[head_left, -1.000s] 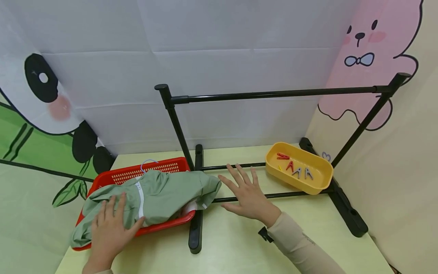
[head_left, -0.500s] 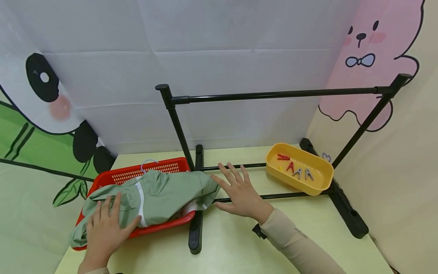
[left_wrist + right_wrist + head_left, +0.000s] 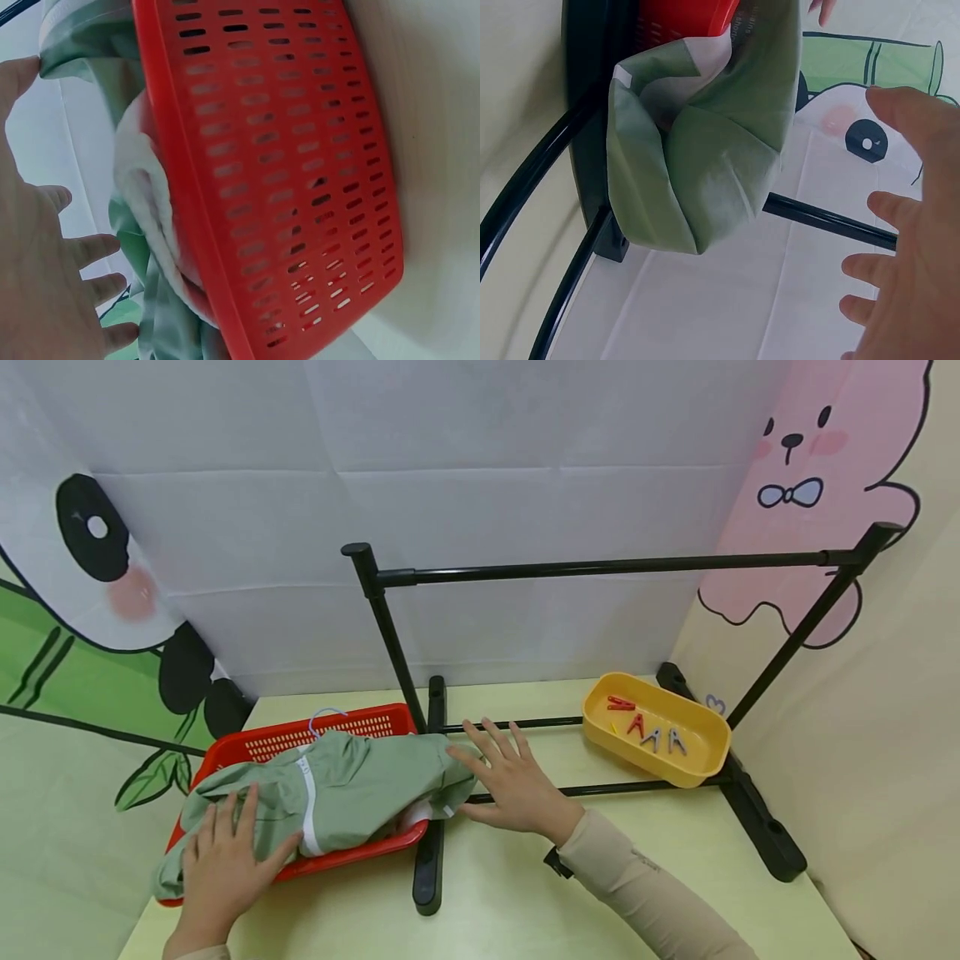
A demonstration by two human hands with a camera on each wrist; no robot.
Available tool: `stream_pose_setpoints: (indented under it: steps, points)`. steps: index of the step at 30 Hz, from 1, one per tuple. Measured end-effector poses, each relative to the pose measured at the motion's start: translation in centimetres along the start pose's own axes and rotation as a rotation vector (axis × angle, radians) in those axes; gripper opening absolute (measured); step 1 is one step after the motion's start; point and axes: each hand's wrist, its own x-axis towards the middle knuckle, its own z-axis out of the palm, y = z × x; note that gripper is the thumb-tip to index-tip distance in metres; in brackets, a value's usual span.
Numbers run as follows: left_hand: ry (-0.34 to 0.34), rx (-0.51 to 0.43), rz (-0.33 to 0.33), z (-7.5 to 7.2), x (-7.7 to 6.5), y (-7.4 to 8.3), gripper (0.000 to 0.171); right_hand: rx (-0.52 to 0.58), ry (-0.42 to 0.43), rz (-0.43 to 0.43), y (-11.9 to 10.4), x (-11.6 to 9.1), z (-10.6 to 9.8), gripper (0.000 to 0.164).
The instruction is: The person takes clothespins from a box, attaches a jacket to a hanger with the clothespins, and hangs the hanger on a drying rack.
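Observation:
A green jacket (image 3: 375, 785) with a white zip strip lies bunched over the red plastic basket (image 3: 255, 747), its right end hanging past the rim. From under it a pale blue hanger hook (image 3: 327, 713) sticks up. My left hand (image 3: 228, 868) is spread over the jacket's left part; in the left wrist view a gap shows between most fingers and the cloth. My right hand (image 3: 517, 785), fingers spread and holding nothing, is beside the jacket's right end. In the right wrist view the cloth (image 3: 720, 165) and that hand (image 3: 907, 225) are apart. White fluffy fabric (image 3: 146, 180) shows inside the basket.
A black rack (image 3: 615, 567) stands on the pale table (image 3: 525, 902), its left foot beside the basket. On its lower bars at the right rests a yellow tray (image 3: 690, 768) with several red and grey clothespins (image 3: 652, 740). Walls with cartoon prints rise behind.
My right hand has moved left, closer to the jacket's right end. My left hand has shifted slightly left and down. Jacket, basket and tray have stayed in place.

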Motion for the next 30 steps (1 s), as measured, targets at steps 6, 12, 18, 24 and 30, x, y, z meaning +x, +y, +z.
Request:
stream_pose_setpoints:
  steps: [6,12,18,24,30]
  points:
    - [-0.037,0.014,-0.027,0.0,0.0,-0.6,0.099,0.026,-0.015,-0.018,-0.4,0.4,0.4,0.075]
    - [-0.042,0.031,-0.033,-0.2,0.2,-1.1,0.098,0.017,-0.057,-0.014,-0.3,1.1,0.9,0.075]
    - [-0.041,0.019,-0.037,0.0,0.1,-1.7,0.097,-0.016,-0.099,-0.011,-0.3,1.6,1.3,0.075]
    - [-0.061,0.024,-0.045,0.0,0.4,-2.4,0.100,-0.019,-0.105,-0.007,-0.4,2.2,1.7,0.075]
    - [-0.082,0.024,-0.049,0.2,0.5,-2.8,0.103,-0.035,-0.108,-0.008,-0.3,3.0,2.4,0.073]
